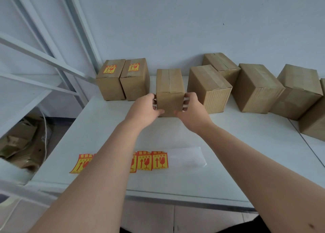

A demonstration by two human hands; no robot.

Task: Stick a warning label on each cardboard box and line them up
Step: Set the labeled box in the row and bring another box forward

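A plain taped cardboard box [169, 92] stands in the middle of the white table [228, 153]. My left hand [146, 107] grips its left side and my right hand [191, 107] grips its right side, thumbs on the near face. At the back left, two boxes [110, 85] [135, 83] stand side by side against the wall, each with a yellow-and-red warning label [109, 69] on top. A strip of warning labels [151, 160] lies near the front edge, partly hidden by my left forearm.
Several unlabelled boxes [209, 88] stand unevenly to the right along the wall, one [314, 120] at the right frame edge. A white metal shelf frame [44, 60] rises on the left, with flattened cardboard [22, 144] below it. Empty backing paper [186, 158] extends from the label strip.
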